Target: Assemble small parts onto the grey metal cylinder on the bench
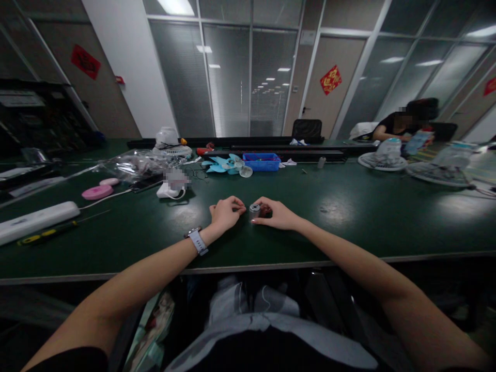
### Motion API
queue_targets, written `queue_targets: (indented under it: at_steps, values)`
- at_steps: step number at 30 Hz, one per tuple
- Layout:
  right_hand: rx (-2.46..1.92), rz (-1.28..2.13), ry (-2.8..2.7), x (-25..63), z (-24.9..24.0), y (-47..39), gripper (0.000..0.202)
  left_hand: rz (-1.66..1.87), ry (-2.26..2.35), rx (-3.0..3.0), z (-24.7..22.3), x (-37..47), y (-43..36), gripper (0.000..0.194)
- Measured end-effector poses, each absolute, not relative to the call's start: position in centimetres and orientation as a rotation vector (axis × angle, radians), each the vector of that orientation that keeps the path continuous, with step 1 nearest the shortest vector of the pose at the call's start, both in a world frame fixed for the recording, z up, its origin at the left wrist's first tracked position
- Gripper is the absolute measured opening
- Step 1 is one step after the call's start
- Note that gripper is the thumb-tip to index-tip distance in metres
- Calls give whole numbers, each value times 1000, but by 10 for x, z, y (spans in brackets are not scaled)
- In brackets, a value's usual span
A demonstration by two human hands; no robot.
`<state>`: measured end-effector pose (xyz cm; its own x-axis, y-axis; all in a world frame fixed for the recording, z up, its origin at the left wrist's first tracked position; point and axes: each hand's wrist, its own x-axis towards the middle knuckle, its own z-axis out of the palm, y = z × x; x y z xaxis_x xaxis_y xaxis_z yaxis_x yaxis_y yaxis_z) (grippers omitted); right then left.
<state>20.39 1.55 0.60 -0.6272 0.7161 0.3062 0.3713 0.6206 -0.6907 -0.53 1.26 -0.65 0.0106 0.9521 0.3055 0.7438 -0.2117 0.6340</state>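
Note:
A small silvery metal cylinder (254,212) stands upright on the green tabletop (294,243), near the middle. My right hand (273,213) grips it from the right, thumb in front and fingers behind. Just left of the cylinder is my left hand (228,213), a gap between them. Its thumb and fingertips are pinched together; whatever they hold, if anything, is too small to make out. A watch with a pale strap (197,242) is on my left wrist.
Behind my hands lie a blue basket (261,163), blue gloves (227,164) and clear plastic bags (135,164). A power strip (39,222) and yellow-handled screwdriver (48,235) lie left. White fan-like parts (383,160) and a seated person (401,126) are at the right.

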Motion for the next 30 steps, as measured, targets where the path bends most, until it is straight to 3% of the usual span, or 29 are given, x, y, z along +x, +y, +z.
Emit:
queue_targets:
  at_steps: [6,10,18,30]
  values:
    - [-853,787,-2277,204,6,15,44,990,1786,2061,-7,-8,12,25]
    - [-848,796,-2277,204,5,16,45,1007,1784,2068,-6,-8,10,22]
    - [-850,775,-2287,203,6,16,46,1535,1143,1998,11,6,-3,18]
    - [-849,704,-2304,204,6,14,48,1383,949,2048,12,11,-7,16]
